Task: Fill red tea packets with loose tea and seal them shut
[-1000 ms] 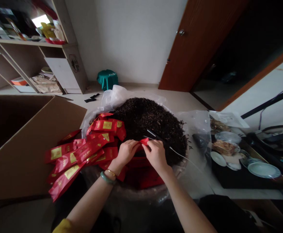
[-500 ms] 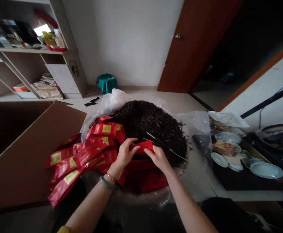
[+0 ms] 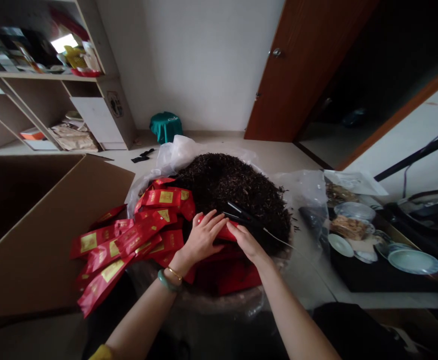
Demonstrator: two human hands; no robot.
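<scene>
My left hand (image 3: pixel 205 236) lies palm down with its fingers spread over a red foil packet (image 3: pixel 226 233). A green bangle and a gold bracelet circle that wrist. My right hand (image 3: pixel 247 242) holds the packet's right end, its fingers partly hidden. Just beyond the hands, a black two-armed tool with a pale cord (image 3: pixel 251 219), resembling a hair straightener, rests open on a heap of dark dried leaves like loose tea (image 3: pixel 226 175). Filled red packets with gold labels (image 3: pixel 140 235) are piled to the left. Flatter red packets (image 3: pixel 237 280) lie below my hands.
A large open cardboard box (image 3: pixel 65 240) stands on the left. Clear plastic sheeting (image 3: pixel 177 152) surrounds the leaf heap. To the right, a dark tray (image 3: pixel 350 277) carries dishes and a tub. Behind are a green-covered stool (image 3: pixel 165 127), shelving (image 3: pixel 108 115) and a brown door (image 3: pixel 297 60).
My left hand has gone from pinching the packet to lying flat across it, fingers spread. My right hand stays at the packet's right end. The view has shifted slightly.
</scene>
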